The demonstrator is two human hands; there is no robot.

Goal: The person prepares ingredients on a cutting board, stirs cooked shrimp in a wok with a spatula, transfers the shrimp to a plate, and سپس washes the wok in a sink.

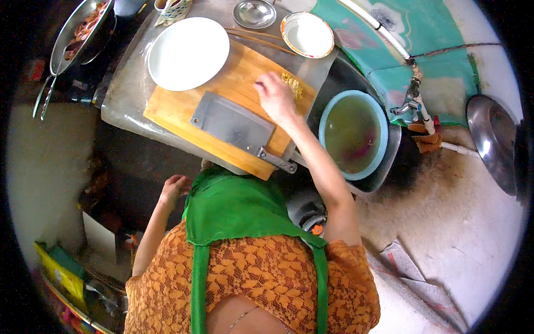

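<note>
My right grip (268,88): beside chopped pieces (293,87), far-right corner of cutting board (245,61). My left grip (176,186): beside apron (239,211). Closure of either: I cannot tell.

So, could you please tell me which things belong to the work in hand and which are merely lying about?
Probably in use:
chopped yellowish pieces by the right hand
wooden cutting board
cleaver
white plate, perhaps

Apparently lying about:
chopsticks
metal bowl
light-blue basin

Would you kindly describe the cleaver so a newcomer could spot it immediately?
Find the wooden cutting board, partly hidden by a big white plate. On its near side lies the cleaver; unlike the round bowls beyond the board, it has a broad, grey, rectangular blade.
</note>
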